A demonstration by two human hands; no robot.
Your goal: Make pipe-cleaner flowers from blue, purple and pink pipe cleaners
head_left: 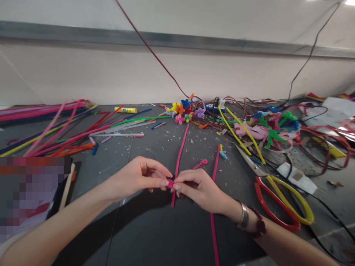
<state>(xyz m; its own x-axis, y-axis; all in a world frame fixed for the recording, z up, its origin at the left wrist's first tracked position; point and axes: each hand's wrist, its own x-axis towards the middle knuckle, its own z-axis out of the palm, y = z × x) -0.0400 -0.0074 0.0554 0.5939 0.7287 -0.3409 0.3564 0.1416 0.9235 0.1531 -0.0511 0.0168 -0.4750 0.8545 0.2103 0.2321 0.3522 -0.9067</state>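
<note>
Both hands are low at mid-surface, over the dark grey work surface (133, 159). My left hand (135, 178) and right hand (197, 190) meet around a long hot-pink pipe cleaner (181, 155). Its long axis runs nearly straight away from me, the far end leaning right toward the far edge.

Fingers (177, 187) of both hands pressed together, pinching a small hot-pink pipe-cleaner piece (169, 183) at the stem. How the two join is hidden by my fingers.

A second hot-pink pipe cleaner (214, 210) lies just right, running roughly alongside. A small pink looped pipe-cleaner piece (201, 163) sits between the two, near my right hand. Further right: scissors with red and yellow loop handles (283, 203). Near the far edge, a cluster of multicoloured pipe-cleaner flowers (184, 111); toward the left, a spread of long multicoloured pipe cleaners (47, 123).
</note>
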